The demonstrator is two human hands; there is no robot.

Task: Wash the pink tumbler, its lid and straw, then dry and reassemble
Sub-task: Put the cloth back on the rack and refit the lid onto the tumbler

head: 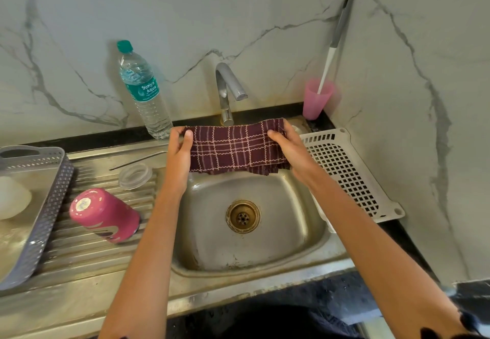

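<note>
The checked cloth (236, 147) hides most of the fingers of the left grip (178, 153) and the right grip (289, 150); mainly the thumbs show on its near face. It also covers part of the far rim of the sink (291, 219). The left grip hides the right end of the straw (138, 159). The pink tumbler (106, 214) stands base up, its mouth unseen. The grey tray (53, 184) and the white object (13, 196) in it are cut by the left edge. The right forearm crosses the white perforated tray (342, 163). The pink cup (316, 99) is blurred and hides the head of the brush (328, 60). The small print on the bottle (143, 91) is unreadable.
</note>
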